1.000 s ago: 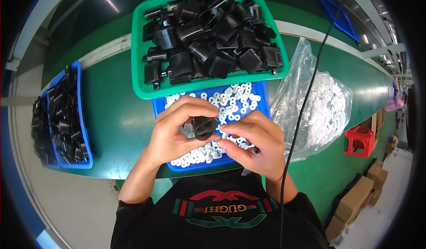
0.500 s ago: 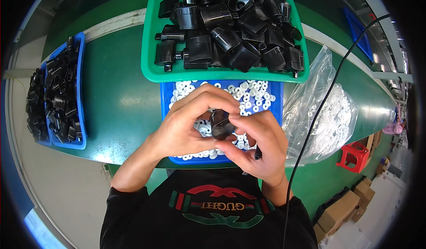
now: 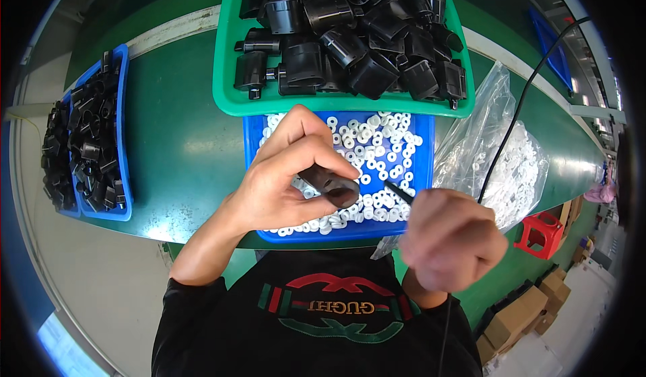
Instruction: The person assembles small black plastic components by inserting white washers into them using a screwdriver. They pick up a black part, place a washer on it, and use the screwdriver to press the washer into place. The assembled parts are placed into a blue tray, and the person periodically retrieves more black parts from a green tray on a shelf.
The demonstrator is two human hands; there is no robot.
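My left hand (image 3: 272, 182) is closed around a black plastic housing (image 3: 338, 192), with thumb and fingers on its sides. Its hollow, rounded open end faces right and toward me. My right hand (image 3: 454, 239), smeared by motion, grips a slim black pen-like tool (image 3: 401, 193) whose tip points up and left, apart from the housing. Below both hands lies a blue tray (image 3: 425, 175) of small white ring washers (image 3: 382, 174). Beyond it, a green tray (image 3: 225, 74) is heaped with black housings (image 3: 303, 64) similar to the one I hold.
Blue trays (image 3: 123, 128) of black parts sit at the left. A clear plastic bag (image 3: 498, 168) of white washers lies at the right, with a black cable (image 3: 517, 115) hanging across it. Past the green bench (image 3: 182, 148) are a red stool (image 3: 540, 234) and cardboard boxes (image 3: 515, 320).
My right hand has left the housing and moved right and down, its black tool now tip-up-left. My left hand keeps the housing, whose open end has turned into view.
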